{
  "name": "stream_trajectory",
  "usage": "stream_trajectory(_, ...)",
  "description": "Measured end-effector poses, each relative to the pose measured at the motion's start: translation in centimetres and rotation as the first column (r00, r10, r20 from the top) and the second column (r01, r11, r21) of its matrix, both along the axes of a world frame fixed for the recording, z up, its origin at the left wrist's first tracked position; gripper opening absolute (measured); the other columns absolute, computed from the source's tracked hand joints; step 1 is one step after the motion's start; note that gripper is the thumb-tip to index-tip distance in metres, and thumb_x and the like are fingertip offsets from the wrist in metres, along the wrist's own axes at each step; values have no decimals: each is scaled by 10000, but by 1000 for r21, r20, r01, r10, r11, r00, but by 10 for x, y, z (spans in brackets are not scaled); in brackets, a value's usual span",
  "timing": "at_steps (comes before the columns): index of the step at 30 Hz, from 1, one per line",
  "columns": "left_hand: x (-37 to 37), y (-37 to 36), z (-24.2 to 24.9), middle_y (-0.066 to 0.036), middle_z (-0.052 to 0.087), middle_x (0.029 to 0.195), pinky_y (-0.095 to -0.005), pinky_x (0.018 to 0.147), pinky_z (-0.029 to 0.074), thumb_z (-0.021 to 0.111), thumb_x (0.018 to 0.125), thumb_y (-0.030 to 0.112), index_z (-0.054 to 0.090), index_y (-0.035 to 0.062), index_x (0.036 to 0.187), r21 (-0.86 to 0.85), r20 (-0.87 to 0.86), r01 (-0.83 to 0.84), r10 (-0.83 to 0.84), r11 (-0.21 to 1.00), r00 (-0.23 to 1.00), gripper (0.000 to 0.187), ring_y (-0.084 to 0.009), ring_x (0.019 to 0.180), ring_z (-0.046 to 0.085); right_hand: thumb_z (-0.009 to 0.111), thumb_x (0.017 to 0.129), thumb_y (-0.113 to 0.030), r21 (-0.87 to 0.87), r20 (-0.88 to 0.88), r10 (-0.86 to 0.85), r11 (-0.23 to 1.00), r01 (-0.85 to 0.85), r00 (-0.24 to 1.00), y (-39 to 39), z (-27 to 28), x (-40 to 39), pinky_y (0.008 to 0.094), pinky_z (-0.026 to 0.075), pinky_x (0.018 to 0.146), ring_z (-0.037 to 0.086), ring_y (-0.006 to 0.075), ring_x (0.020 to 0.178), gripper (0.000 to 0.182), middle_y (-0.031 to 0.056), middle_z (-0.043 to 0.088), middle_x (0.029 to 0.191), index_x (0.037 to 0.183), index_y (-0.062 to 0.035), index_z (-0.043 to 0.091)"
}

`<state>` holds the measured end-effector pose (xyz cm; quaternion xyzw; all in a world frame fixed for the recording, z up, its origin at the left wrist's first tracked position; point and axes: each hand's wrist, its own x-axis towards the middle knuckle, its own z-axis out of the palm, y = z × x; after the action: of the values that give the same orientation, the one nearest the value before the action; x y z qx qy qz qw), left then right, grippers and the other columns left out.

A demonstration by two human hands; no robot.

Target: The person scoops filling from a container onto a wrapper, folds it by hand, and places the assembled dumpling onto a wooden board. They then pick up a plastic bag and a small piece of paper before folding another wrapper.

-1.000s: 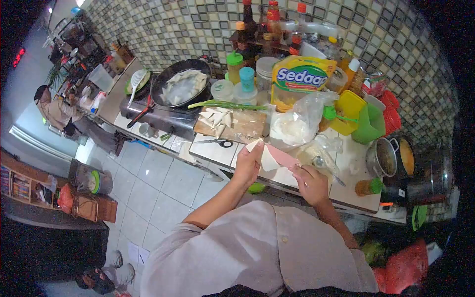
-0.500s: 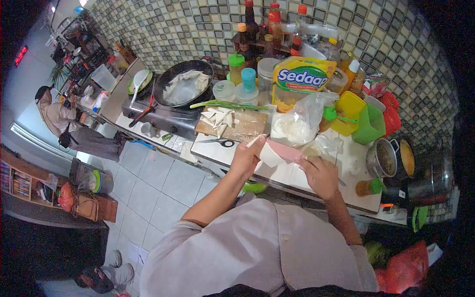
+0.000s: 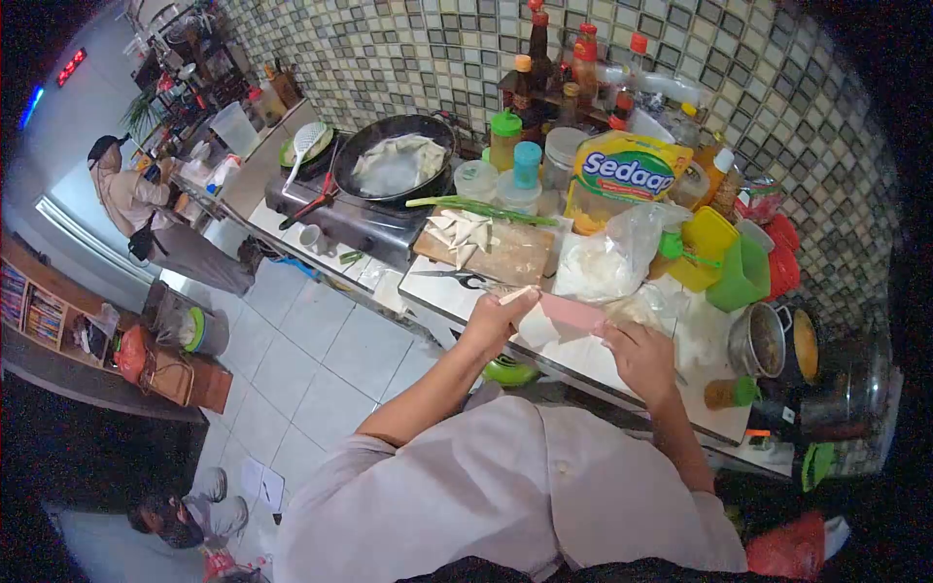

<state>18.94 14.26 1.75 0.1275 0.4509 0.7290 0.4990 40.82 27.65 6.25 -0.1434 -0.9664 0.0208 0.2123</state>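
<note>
My left hand (image 3: 496,323) pinches one end of a thin, pale-and-pink strip (image 3: 573,316) that looks like a pastry wrapper. The far end is gripped between the fingers of my right hand (image 3: 641,358), so the strip stretches between both hands above the counter's front edge. A pale part of it hangs near my left fingers. Just beyond, white folded triangles (image 3: 461,233) lie on a wooden cutting board (image 3: 520,255). Black-handled scissors (image 3: 466,280) rest in front of the board. Right of it sits a clear plastic bag (image 3: 603,262) with white contents.
A black wok (image 3: 397,160) with pale food in whitish liquid sits on the stove (image 3: 360,228). Green onions (image 3: 476,212) lie across the board's back. Sauce bottles (image 3: 539,44), a Sedaap pouch (image 3: 627,175) and a metal pot (image 3: 758,340) crowd the counter. Another person (image 3: 146,209) stands far left.
The view has shifted, so the counter appears lower and further right. The pale part between my hands hangs less spread out, while both hands keep hold of the strip.
</note>
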Motion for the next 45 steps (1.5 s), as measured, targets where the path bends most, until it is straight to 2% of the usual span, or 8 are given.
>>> stream_trajectory(13, 11, 30, -4, -50, 664, 838, -270, 623, 517, 686, 836, 231, 648, 22, 978, -118, -172, 269, -286, 956, 943, 256, -125, 711, 633, 590, 788, -145, 0, -34, -158, 987, 158, 987, 5, -15, 54, 392, 507, 644, 600, 294, 763, 268, 59, 621, 896, 1047, -187, 646)
stream_trajectory(15, 11, 34, -15, -51, 661, 878, -286, 651, 534, 669, 849, 233, 627, 33, 1018, -151, -228, 341, -368, 928, 901, 266, -137, 739, 638, 548, 856, -153, -238, -192, -394, 907, 347, 899, 20, -31, 75, 424, 498, 745, 599, 343, 847, 270, 140, 619, 968, 1110, -80, 600)
stream_trajectory(21, 4, 33, -19, -93, 604, 1099, -394, 898, 500, 601, 895, 287, 525, 44, 1168, 22, 471, 152, -144, 988, 871, 373, -219, 1011, 597, 433, 972, -292, -543, -352, -735, 665, 513, 580, 15, -75, 140, 397, 401, 935, 542, 284, 1057, 393, 180, 566, 1146, 1184, 34, 490)
stream_trajectory(28, -47, 5, -19, -113, 488, 1335, -508, 1039, 340, 466, 915, 351, 426, 121, 1342, 260, 726, -27, -177, 965, 665, 487, -306, 1224, 466, 458, 955, -281, -906, -167, -906, 297, 301, 390, -41, -165, 168, 375, 368, 962, 499, 268, 1116, 406, 166, 499, 1251, 1240, 7, 443)
stream_trajectory(31, -56, -6, -10, -126, 438, 1380, -509, 1053, 322, 480, 894, 336, 384, 61, 1367, 438, 502, 19, -262, 899, 824, 555, -339, 1264, 418, 454, 902, -151, -682, -221, -839, 497, 536, 497, -40, -152, 159, 381, 374, 956, 489, 294, 1130, 367, 183, 483, 1261, 1237, -1, 448)
stream_trajectory(35, -60, -8, -22, -174, 449, 1349, -470, 1023, 392, 486, 876, 277, 381, -6, 1338, 346, 695, -97, -185, 933, 695, 552, -367, 1223, 451, 435, 798, -32, -802, -2, -823, 340, 490, 567, -6, -136, 162, 387, 349, 1005, 451, 325, 1191, 461, 201, 468, 1266, 1258, -7, 442)
stream_trajectory(40, -45, -10, -14, -138, 558, 1215, -376, 853, 522, 495, 856, 94, 479, 38, 1225, 177, 676, -112, -38, 978, 736, 374, -322, 1090, 567, 447, 672, 37, -476, -226, -678, 703, 528, 699, 12, -161, 169, 396, 327, 1043, 452, 322, 1204, 593, 213, 455, 1310, 1263, -8, 453)
stream_trajectory(45, -57, -31, -24, -75, 601, 1107, -342, 792, 539, 524, 880, 142, 489, 108, 1253, 98, 425, -75, 26, 992, 905, 376, -262, 937, 617, 561, 771, -58, -658, -157, -787, 534, 531, 597, 9, -164, 169, 404, 347, 1014, 452, 322, 1195, 413, 198, 455, 1315, 1177, 8, 524)
